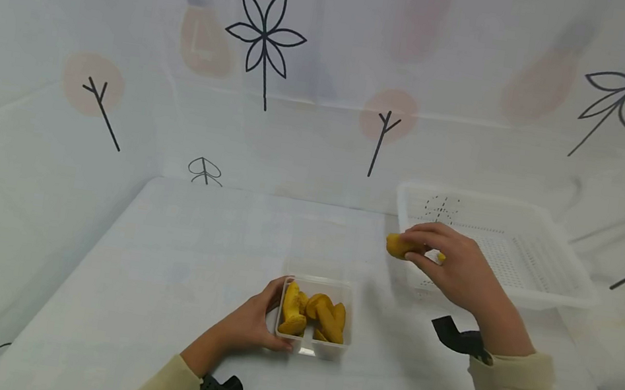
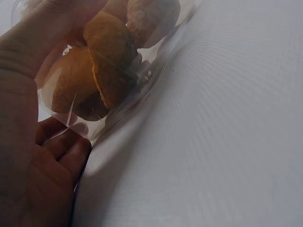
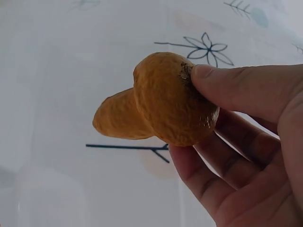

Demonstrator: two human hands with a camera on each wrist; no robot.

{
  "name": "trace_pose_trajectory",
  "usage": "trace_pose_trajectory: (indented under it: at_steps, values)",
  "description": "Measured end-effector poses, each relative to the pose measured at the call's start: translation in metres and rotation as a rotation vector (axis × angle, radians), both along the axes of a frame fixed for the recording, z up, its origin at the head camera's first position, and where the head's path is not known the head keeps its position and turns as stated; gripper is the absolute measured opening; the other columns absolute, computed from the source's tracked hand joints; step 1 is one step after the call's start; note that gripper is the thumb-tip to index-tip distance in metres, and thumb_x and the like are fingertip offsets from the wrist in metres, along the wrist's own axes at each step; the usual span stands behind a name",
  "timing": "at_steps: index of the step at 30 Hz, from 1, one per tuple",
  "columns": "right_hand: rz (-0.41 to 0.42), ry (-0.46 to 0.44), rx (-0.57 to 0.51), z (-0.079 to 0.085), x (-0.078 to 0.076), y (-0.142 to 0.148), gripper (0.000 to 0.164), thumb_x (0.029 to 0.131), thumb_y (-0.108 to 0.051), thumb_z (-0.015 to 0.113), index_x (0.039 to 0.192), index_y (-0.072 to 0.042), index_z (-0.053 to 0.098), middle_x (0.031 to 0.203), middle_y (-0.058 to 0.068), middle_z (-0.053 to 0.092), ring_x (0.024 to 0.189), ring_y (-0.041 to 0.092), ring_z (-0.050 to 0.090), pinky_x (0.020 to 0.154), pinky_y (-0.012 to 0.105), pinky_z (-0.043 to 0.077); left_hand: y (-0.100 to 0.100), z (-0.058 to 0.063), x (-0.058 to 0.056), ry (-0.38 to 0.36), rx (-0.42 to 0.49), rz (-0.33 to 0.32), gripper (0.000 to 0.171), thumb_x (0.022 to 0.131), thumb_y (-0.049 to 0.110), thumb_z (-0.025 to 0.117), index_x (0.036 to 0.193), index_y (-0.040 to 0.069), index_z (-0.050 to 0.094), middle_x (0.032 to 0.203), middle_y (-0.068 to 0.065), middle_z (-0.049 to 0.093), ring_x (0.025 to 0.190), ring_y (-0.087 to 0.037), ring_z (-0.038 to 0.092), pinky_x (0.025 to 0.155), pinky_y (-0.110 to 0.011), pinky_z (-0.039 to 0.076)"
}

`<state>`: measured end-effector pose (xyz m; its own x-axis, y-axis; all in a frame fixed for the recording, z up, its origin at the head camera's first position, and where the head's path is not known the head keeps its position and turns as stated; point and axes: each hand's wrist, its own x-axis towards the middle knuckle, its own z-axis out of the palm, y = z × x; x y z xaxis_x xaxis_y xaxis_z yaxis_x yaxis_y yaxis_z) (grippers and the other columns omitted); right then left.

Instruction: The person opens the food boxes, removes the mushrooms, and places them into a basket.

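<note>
Between the thumb and fingers of my right hand (image 1: 455,268) is a yellow mushroom (image 3: 165,99), raised at the left edge of the white basket. Its rounded cap is in the grip, and its thick stem points away from the palm in the right wrist view. My left hand (image 1: 253,320) holds a clear plastic box (image 1: 329,352) by its left side, thumb at the near corner and fingers round the far one. Several yellow mushrooms (image 1: 326,313) lie inside the box, their lower parts seen through its wall in the left wrist view.
A white perforated basket (image 1: 570,258) stands at the back right of the white-covered table (image 1: 168,281). Behind it hangs a pale cloth backdrop (image 1: 320,143) printed with flowers and twigs. Each wrist wears a black camera mount (image 1: 457,338).
</note>
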<state>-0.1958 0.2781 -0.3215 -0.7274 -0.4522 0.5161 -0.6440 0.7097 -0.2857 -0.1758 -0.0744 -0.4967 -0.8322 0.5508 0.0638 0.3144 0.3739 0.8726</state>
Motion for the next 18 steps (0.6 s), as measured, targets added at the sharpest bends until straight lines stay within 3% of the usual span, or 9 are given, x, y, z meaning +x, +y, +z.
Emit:
trace_pose_trajectory:
  at_steps: [3,18]
  values:
    - [-0.028,-0.010,0.003,-0.001,-0.002,0.004,0.033,0.078,-0.003,0.077,0.109,-0.013,0.071,0.112,0.000,0.066,0.085,0.014,0.066,0.069,0.028,0.054,0.000,0.000,0.000,0.000,-0.006,0.002,0.117,0.065,0.041,0.089,0.154,0.023,0.015,0.158,0.004,0.029,0.145,-0.011,0.029,0.118,-0.039,0.029]
    - [-0.121,0.036,0.002,-0.014,-0.020,0.031,0.031,0.077,-0.003,0.078,0.107,-0.010,0.071,0.107,0.002,0.067,0.081,0.019,0.067,0.064,0.024,0.050,0.001,0.003,0.002,-0.013,-0.021,0.013,0.116,0.065,0.041,0.088,0.154,0.025,0.015,0.158,0.005,0.028,0.145,-0.012,0.030,0.118,-0.040,0.029]
